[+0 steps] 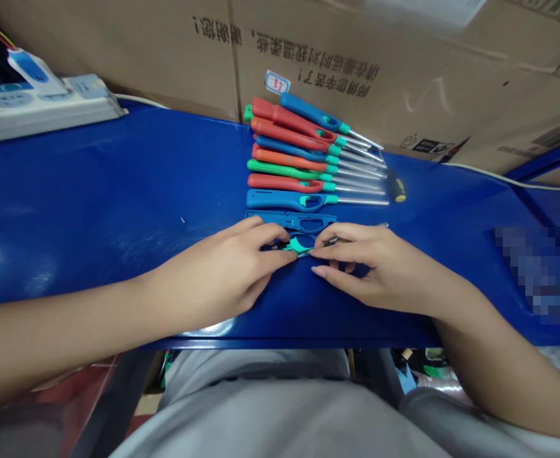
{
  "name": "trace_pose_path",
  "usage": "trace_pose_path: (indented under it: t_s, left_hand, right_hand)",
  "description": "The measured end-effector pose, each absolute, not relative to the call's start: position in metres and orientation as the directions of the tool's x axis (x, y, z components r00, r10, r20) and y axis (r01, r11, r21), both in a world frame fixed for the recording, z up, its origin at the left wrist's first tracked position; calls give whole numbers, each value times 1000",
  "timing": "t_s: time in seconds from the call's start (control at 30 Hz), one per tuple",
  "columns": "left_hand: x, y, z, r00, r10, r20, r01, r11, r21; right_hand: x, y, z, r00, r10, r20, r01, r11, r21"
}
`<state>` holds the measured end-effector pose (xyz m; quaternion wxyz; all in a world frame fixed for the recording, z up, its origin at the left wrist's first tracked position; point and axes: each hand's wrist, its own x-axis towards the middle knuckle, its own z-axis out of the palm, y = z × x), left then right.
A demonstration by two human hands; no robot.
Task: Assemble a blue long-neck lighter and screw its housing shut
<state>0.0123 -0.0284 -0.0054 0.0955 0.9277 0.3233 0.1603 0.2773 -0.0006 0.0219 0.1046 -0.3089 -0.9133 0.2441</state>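
We've got both hands down on the blue surface point(93, 210), meeting in the middle over one small part. Our left hand point(223, 270) comes in from the left with the fingers curled and the thumb and forefinger pinched onto the teal trigger piece point(300, 243), and our right hand point(380, 270) does the same from the other side, fingertips closed on the right end of that same piece. So the trigger piece sits right between the two sets of fingertips, touching both, low against the surface. There's something thin and metallic by the right fingertips but it's too small to tell what it is.

Just behind the fingers, touching or nearly touching them, lies an open blue lighter shell point(292, 221), flat on the surface with its cutout showing. Behind that is a tidy row of finished lighters point(303, 159), red, orange, green and blue handles, all lying side by side with their metal nozzles pointing right. A small black-and-yellow tool point(397, 187) lies just past the nozzle tips.

Far left at the back there's a white power strip point(46, 105) with a plug in it. Cardboard boxes point(356, 63) stand along the back edge, one with a little label reading 37.
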Motion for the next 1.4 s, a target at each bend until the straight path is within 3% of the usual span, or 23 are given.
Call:
trace_pose_path:
  t_s: [0.33, 0.7, 1.13, 1.4]
  left_hand:
    - [12, -28, -6, 738, 632, 237, 568, -771, 288]
    - [13, -29, -6, 742, 628, 235, 576, -776, 256]
    - [8, -26, -9, 742, 624, 245, 551, -776, 306]
    - [5, -11, -13, 793, 563, 231, 483, -813, 324]
  right_hand:
    - [279, 0, 23, -786, 616, 44, 491, 666, -562]
    - [275, 0, 21, -781, 621, 64, 502, 685, -528]
    - [275, 0, 25, -771, 635, 39, 527, 671, -522]
    - [280, 17, 23, -737, 633, 238, 427, 708, -562]
